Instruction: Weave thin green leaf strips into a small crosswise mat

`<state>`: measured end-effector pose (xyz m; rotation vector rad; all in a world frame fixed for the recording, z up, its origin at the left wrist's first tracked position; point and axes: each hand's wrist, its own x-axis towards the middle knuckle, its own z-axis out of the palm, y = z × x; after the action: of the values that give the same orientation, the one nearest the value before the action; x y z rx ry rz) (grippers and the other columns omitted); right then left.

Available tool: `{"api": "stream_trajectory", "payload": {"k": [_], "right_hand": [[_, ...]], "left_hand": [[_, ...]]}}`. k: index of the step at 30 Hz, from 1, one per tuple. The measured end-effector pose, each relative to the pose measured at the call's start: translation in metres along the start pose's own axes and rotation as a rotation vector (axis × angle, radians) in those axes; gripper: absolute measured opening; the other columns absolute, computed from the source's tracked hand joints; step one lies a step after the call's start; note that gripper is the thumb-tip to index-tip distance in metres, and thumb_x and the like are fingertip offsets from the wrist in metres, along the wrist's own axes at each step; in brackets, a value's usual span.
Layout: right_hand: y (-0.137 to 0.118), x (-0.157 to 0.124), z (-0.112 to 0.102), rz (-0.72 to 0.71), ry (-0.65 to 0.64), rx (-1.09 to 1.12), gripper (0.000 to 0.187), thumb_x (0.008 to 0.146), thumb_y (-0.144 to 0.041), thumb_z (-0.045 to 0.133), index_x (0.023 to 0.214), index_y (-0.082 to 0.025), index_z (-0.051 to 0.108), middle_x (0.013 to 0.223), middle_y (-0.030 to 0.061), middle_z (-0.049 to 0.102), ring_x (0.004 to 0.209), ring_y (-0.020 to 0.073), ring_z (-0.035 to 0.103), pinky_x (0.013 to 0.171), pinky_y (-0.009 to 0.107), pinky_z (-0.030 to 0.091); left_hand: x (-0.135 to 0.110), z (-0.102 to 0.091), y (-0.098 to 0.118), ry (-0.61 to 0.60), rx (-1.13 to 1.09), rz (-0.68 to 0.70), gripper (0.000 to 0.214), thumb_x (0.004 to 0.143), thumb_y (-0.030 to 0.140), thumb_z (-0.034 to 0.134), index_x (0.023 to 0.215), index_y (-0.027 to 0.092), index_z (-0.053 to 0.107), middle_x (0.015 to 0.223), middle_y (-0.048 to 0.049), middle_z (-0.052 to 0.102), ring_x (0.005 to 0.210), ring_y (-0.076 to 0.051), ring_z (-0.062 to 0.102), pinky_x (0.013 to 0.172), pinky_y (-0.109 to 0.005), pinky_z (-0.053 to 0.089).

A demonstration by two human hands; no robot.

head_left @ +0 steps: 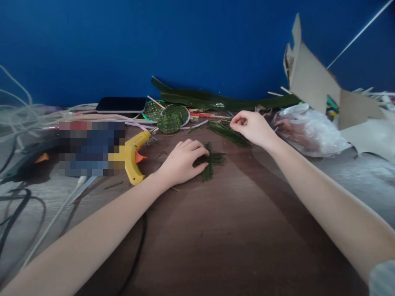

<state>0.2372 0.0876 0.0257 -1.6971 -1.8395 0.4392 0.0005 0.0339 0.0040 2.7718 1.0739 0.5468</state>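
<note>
Woven strips (218,158): green cross, flat on the desk (216,238), mid-view
Left hand (185,162): grip unclosed, thumb apart, resting on their left side
Right hand (254,127): grip pinched; cannot tell whether around a strip
Strip bundle (228,134): just beside the right hand
Long leaf (197,98): by blue wall (197,45)

Craft workspace: glue gun (130,163), leaf strips (227,133)

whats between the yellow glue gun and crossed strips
In the head view, the left hand lies between glue gun and strips, with a few thin scraps.
</note>
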Motion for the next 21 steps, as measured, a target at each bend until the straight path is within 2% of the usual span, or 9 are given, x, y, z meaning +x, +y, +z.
{"api": "stream_trajectory", "payload": {"k": [6,9,12,15,21], "right_hand": [[-0.0012,-0.0011,-0.0025,-0.01,-0.146,-0.157,0.011,0.07,-0.026,0.067,0.071,-0.018,0.061,0.067,0.0003,0.059,0.058,0.0123,0.05,0.058,0.029,0.035],[-0.0022,-0.0013,-0.0006,-0.025,-0.19,-0.181,0.014,0.07,-0.027,0.068,0.073,-0.019,0.058,0.066,-0.001,0.059,0.057,0.012,0.05,0.057,0.028,0.034],[0.0004,-0.0008,0.0028,-0.025,-0.213,-0.186,0.016,0.069,-0.027,0.068,0.074,-0.019,0.056,0.066,-0.0012,0.058,0.058,0.0122,0.051,0.057,0.027,0.035],[0.0041,0.0001,0.0053,-0.025,-0.215,-0.184,0.015,0.07,-0.027,0.068,0.075,-0.019,0.055,0.068,-0.0007,0.059,0.059,0.0126,0.051,0.057,0.027,0.035],[0.0037,0.0008,0.0033,-0.02,-0.207,-0.168,0.009,0.072,-0.025,0.065,0.072,-0.018,0.058,0.069,0.0011,0.061,0.06,0.0133,0.053,0.059,0.028,0.038]], "left_hand": [[-0.0002,-0.0012,-0.0002,0.007,-0.06,0.148,0.02,0.09,0.022,0.045,0.1,0.023,0.063,0.104,0.0005,0.067,0.099,-0.017,0.053,0.086,-0.033,0.033],[0.0005,-0.0031,0.0027,0.03,-0.049,0.093,0.019,0.091,0.022,0.043,0.099,0.02,0.061,0.101,-0.0018,0.066,0.095,-0.017,0.054,0.082,-0.032,0.034],[0.001,-0.0038,0.0046,0.032,-0.004,0.015,0.018,0.085,0.032,0.054,0.093,0.016,0.059,0.091,-0.0044,0.064,0.087,-0.019,0.054,0.075,-0.032,0.036],[0.0012,-0.0028,0.0034,-0.007,-0.004,0.034,0.02,0.082,0.034,0.058,0.092,0.017,0.06,0.09,-0.0038,0.064,0.086,-0.019,0.054,0.075,-0.032,0.036],[0.0017,-0.0029,-0.002,-0.055,-0.117,0.098,0.018,0.089,0.024,0.05,0.097,0.022,0.065,0.101,-0.0025,0.066,0.096,-0.018,0.055,0.083,-0.032,0.036]]}}
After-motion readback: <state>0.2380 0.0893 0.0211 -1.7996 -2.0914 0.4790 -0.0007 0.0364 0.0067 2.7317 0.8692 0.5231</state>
